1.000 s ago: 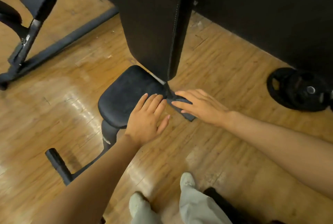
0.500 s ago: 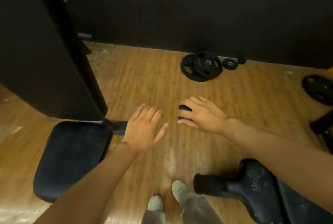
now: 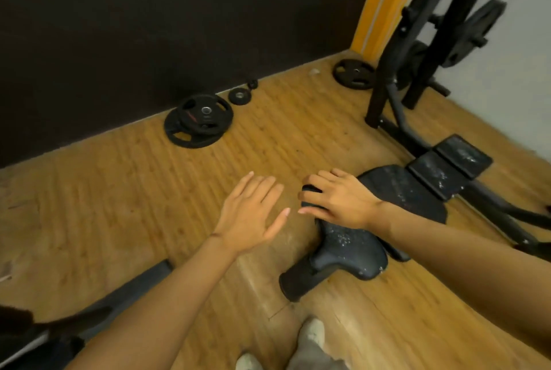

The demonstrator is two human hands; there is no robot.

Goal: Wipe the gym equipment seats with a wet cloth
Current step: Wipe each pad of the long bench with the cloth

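Left hand [image 3: 250, 214]: flat and open, fingers straight, holding nothing, hovering over the wood floor [image 3: 119, 205].
Right hand [image 3: 338, 198]: fingers curled round a dark cloth [image 3: 307, 189], only a bit of it peeking out under the fingers.
Seat [image 3: 348, 253]: black, pretty speckled with white marks, low on the floor just below the right hand.
Backrest pads [image 3: 417, 182]: same bench, also speckled.
Weight plates [image 3: 198, 122]: stacked by the dark wall.

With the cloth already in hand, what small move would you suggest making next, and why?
Probably lower the right hand, which grips the dark folded cloth, onto the black padded bench seat just below it; white specks dot that pad, and the left hand hovers open.
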